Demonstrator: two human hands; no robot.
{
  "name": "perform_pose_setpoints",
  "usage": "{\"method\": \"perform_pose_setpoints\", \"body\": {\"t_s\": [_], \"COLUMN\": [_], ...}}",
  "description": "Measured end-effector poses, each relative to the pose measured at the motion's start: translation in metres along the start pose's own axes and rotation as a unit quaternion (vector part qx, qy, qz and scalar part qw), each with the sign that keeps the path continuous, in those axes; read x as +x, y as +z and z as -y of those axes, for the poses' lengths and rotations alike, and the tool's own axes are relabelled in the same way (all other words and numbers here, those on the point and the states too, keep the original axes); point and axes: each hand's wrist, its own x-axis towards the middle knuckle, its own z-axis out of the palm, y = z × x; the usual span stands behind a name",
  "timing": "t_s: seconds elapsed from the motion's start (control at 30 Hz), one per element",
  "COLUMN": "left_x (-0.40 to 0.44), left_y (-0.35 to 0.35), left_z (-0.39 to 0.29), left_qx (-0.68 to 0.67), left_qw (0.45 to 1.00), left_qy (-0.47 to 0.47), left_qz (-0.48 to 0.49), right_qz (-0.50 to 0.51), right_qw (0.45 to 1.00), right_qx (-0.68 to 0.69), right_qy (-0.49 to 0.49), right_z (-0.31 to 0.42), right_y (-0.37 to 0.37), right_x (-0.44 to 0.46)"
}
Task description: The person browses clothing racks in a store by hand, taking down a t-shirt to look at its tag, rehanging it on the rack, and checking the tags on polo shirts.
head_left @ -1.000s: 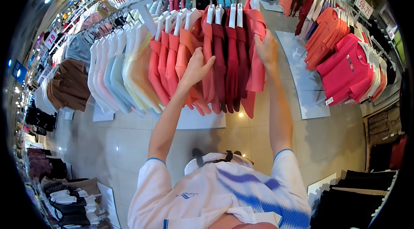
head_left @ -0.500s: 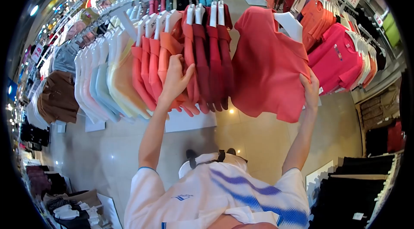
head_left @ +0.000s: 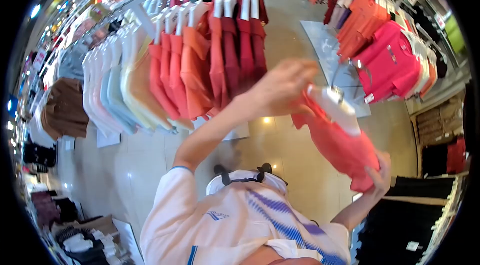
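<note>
A coral polo shirt (head_left: 342, 152) on a white hanger (head_left: 336, 107) is held off the rack, tilted and bunched up in front of me. Its metal hook sticks up, free of any rail. My left hand (head_left: 285, 87), smeared by motion, is closed at the shirt's shoulder end beside the hanger. Lower down, my right hand (head_left: 379, 172) grips the opposite end of the shirt, fingers wrapped round the fabric. To the left of my left hand hang orange shirts (head_left: 192, 72) and dark red shirts (head_left: 245, 55) on white hangers.
Pale shirts (head_left: 117, 85) and a brown shirt (head_left: 65, 107) hang farther left along the rack. At right, a pink shirt (head_left: 390, 62) fronts another rack above a white base. Black folded clothes (head_left: 405, 225) lie on a shelf at lower right. Tiled floor (head_left: 165, 170) shows below.
My left hand has left the rack's shirts and crossed right to the coral shirt. The shirt has moved down and right, turning from spread flat to tilted; my right hand has lowered with it.
</note>
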Motion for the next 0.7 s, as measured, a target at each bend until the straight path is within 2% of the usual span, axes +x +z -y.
{"method": "perform_pose_setpoints", "body": {"t_s": [0.03,0.1,0.13,0.2,0.3,0.43,0.47,0.53,0.57,0.6,0.67,0.7], "left_x": [-0.002,-0.018,-0.025,-0.04,-0.064,-0.102,-0.119,-0.151,-0.163,-0.17,-0.181,-0.184], "left_y": [0.009,0.031,0.032,0.03,0.022,-0.02,-0.031,-0.053,-0.062,-0.07,-0.079,-0.08], "left_z": [-0.001,0.011,0.01,0.008,0.007,0.011,0.013,0.021,0.025,0.029,0.037,0.04], "left_qx": [-0.012,-0.05,-0.047,-0.127,-0.118,-0.034,-0.06,-0.025,0.036,0.037,0.212,0.213], "left_qw": [0.996,0.987,0.988,0.972,0.978,0.996,0.986,0.961,0.949,0.948,0.892,0.89], "left_qy": [-0.025,0.07,0.067,0.019,-0.018,-0.078,-0.148,-0.23,-0.24,-0.244,-0.287,-0.29], "left_qz": [0.085,0.134,0.132,0.196,0.172,0.009,-0.045,-0.15,-0.2,-0.2,-0.279,-0.281], "right_qz": [0.009,0.021,0.016,0.042,0.101,0.125,0.139,0.155,0.154,0.153,0.165,0.171], "right_qw": [1.0,0.998,0.996,0.992,0.984,0.976,0.974,0.97,0.967,0.963,0.961,0.96], "right_qx": [0.022,0.042,0.073,0.113,0.145,0.177,0.18,0.185,0.204,0.223,0.221,0.217], "right_qy": [-0.018,-0.041,-0.042,-0.023,-0.01,0.003,0.005,0.005,0.014,0.024,0.034,0.042], "right_z": [0.009,0.021,0.023,0.029,0.045,0.061,0.06,0.063,0.067,0.071,0.078,0.081], "right_y": [0.001,0.01,0.015,0.023,0.046,0.076,0.081,0.092,0.098,0.104,0.114,0.117], "right_x": [-0.003,-0.007,-0.01,-0.01,0.005,0.022,0.025,0.03,0.034,0.037,0.046,0.051]}}
